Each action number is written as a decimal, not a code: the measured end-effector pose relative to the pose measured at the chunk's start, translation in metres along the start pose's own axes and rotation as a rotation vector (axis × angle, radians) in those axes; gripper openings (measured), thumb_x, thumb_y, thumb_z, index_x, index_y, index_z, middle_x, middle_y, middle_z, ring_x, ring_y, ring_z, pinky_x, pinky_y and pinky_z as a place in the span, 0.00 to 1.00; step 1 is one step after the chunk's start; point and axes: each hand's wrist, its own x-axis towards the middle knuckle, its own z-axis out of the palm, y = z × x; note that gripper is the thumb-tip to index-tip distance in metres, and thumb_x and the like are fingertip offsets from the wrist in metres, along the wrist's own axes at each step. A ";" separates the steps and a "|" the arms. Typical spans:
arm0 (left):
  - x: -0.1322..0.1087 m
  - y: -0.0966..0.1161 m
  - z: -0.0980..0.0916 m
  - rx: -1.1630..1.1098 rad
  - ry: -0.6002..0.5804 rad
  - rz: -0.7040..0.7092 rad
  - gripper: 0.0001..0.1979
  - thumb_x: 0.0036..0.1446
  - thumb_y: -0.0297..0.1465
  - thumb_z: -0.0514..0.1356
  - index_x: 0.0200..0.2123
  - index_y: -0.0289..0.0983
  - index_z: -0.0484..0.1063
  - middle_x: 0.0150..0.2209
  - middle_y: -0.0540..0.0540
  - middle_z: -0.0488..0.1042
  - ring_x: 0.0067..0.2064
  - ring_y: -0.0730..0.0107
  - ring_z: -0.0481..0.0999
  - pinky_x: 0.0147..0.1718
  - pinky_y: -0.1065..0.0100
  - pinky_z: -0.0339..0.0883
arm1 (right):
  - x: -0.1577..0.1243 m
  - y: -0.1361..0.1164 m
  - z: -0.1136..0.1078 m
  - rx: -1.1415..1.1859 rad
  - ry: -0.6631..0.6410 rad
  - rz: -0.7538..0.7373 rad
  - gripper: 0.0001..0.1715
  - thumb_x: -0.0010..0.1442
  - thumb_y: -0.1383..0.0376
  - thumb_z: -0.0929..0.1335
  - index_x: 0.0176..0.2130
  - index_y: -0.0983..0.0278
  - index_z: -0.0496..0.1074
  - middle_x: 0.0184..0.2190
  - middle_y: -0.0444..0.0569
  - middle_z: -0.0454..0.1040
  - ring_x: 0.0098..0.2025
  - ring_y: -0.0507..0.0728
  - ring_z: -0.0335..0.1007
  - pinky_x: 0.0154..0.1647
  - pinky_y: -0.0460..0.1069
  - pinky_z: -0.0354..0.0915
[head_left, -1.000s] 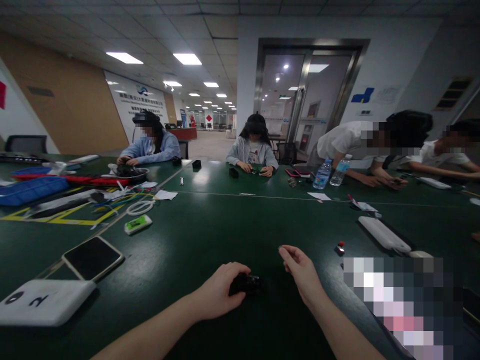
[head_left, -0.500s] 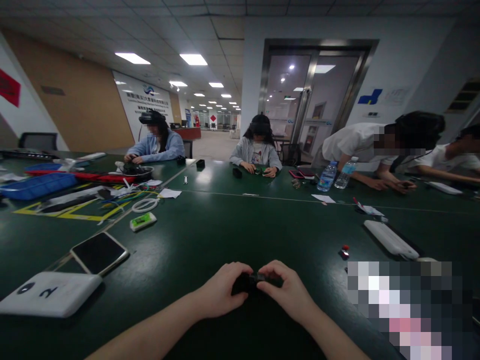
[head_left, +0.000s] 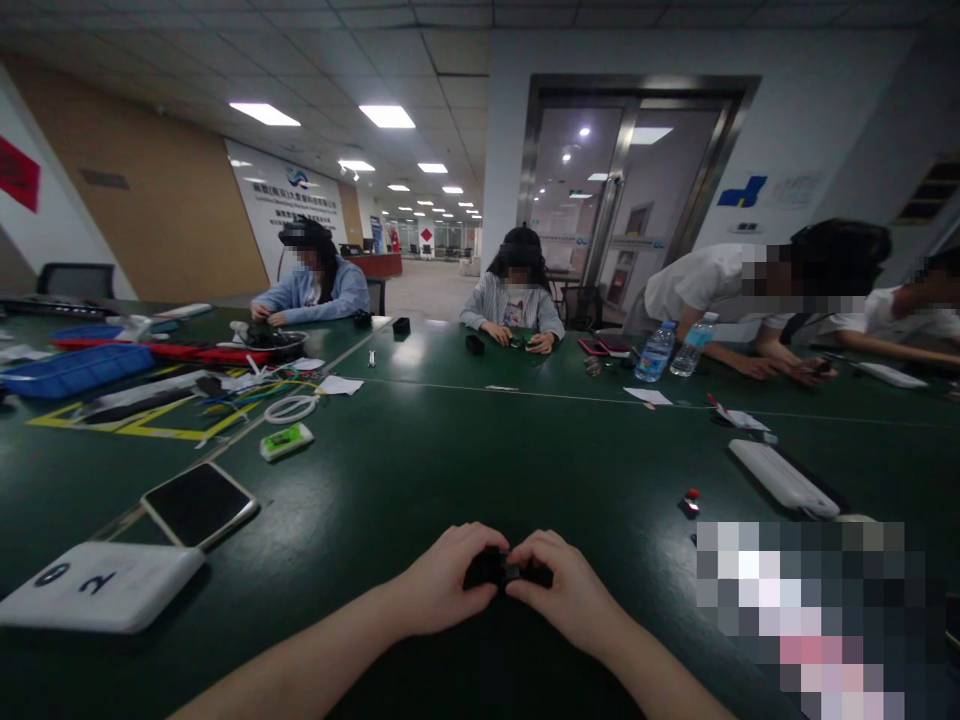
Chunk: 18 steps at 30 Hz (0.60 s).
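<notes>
A small black object (head_left: 504,569) rests on the dark green table (head_left: 465,460) just in front of me. My left hand (head_left: 444,577) is curled round its left end. My right hand (head_left: 566,592) grips its right end, fingertips pinched together at the middle where both hands meet. Most of the object is hidden under my fingers.
A phone (head_left: 199,503) and a white box (head_left: 97,585) lie to my left, a green-white item (head_left: 286,441) farther on. A tiny red-and-black part (head_left: 689,502) and a white case (head_left: 784,478) lie to the right. Other people sit across the table with water bottles (head_left: 655,352).
My right hand came down from the air onto the black object and now pinches it beside my left hand. The view shifted slightly.
</notes>
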 end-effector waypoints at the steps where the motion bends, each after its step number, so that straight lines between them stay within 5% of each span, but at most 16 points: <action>1: 0.000 0.001 0.000 -0.002 -0.002 0.002 0.17 0.51 0.28 0.58 0.46 0.42 0.65 0.47 0.48 0.69 0.47 0.65 0.67 0.48 0.60 0.60 | 0.000 0.000 0.000 -0.001 0.004 -0.001 0.06 0.50 0.66 0.70 0.33 0.58 0.72 0.35 0.44 0.70 0.40 0.56 0.65 0.42 0.51 0.61; 18: 0.000 0.001 0.000 -0.004 0.007 -0.007 0.16 0.50 0.27 0.58 0.44 0.42 0.66 0.45 0.49 0.69 0.46 0.65 0.67 0.47 0.61 0.61 | 0.000 0.002 0.001 0.011 0.004 -0.054 0.09 0.51 0.68 0.68 0.35 0.58 0.72 0.36 0.44 0.70 0.40 0.56 0.65 0.41 0.50 0.62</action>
